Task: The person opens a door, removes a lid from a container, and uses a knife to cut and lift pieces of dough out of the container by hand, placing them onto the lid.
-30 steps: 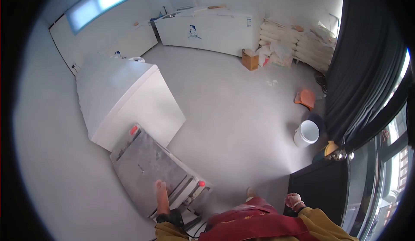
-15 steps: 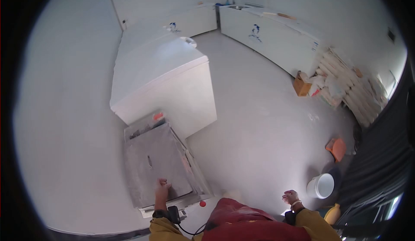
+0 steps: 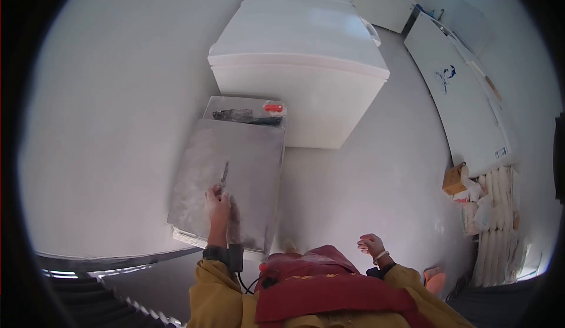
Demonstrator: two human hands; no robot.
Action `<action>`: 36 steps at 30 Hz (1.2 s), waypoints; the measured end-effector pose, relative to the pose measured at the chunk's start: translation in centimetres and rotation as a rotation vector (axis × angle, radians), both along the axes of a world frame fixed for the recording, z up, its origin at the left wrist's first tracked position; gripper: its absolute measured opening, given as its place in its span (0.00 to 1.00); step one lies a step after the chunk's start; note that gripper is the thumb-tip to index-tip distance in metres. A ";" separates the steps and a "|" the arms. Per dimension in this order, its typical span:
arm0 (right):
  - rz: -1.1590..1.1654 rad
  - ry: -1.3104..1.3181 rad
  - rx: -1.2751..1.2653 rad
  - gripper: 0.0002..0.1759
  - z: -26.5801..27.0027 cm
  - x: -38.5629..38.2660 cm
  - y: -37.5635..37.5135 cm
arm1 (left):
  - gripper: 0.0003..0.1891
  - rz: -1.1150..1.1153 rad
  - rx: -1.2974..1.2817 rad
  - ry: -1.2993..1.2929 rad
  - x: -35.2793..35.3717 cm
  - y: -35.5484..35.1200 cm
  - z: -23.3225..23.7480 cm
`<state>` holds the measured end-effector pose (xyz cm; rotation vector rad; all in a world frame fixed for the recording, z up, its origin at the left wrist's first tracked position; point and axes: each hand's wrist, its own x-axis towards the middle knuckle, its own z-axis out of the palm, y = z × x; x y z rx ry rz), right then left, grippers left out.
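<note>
My left hand (image 3: 216,203) reaches over the flat grey top (image 3: 253,169) of a low, dusty cabinet-like unit. Its fingers are bent around the lower end of a slim, dark, knife-like tool (image 3: 225,172) that points away from me on that top. Off to the right, my right hand (image 3: 371,244) hangs above the floor with its fingers loosely apart and nothing in them. A light band circles that wrist.
Behind the grey top, a ledge holds a red object (image 3: 273,108) and a dark long item (image 3: 241,115). A white chest freezer (image 3: 312,98) stands beyond it. Rightward are a cardboard box (image 3: 454,179), stacked white sacks (image 3: 497,222) and an orange object (image 3: 434,281).
My view has turned left and come nearer the grey top. The left hand has moved forward to the slim dark tool. My right hand stays free at the side.
</note>
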<state>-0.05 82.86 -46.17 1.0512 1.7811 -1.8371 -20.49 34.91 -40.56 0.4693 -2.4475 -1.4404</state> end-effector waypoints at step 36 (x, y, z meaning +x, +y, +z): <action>0.225 0.652 -0.862 0.19 21.6 -52.6 -2.5 | 0.06 0.465 -0.030 0.399 -18.0 14.0 21.4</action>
